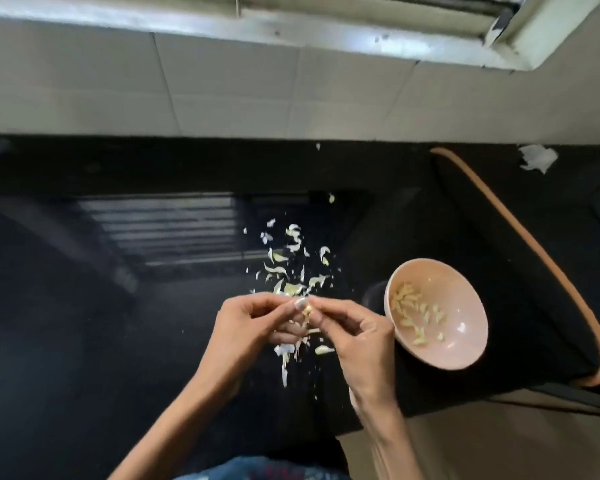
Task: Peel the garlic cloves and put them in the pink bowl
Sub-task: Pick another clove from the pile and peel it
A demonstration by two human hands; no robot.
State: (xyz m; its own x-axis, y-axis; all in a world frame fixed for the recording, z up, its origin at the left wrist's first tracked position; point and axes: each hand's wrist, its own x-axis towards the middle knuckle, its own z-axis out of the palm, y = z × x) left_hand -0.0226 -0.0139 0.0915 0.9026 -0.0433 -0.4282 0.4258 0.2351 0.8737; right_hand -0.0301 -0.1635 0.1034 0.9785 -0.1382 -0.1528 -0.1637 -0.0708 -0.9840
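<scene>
Over the black counter, my left hand (257, 318) and my right hand (352, 329) meet fingertip to fingertip and pinch one small garlic clove (306, 309) between them. The clove is pale and mostly hidden by my fingers. Just right of my right hand stands the pink bowl (465, 355), tilted toward me, with several peeled cloves (409, 306) lying inside. White and pale green garlic skins (293, 261) are scattered on the counter beyond my hands, and a few more skins (286, 351) lie under them.
The black counter (118, 323) ends at a cream tiled wall (222, 91) at the back. A curved orange-edged dark object (530, 244) runs behind and right of the bowl. A crumpled white scrap (538, 158) lies far right. The counter's front edge drops off at lower right.
</scene>
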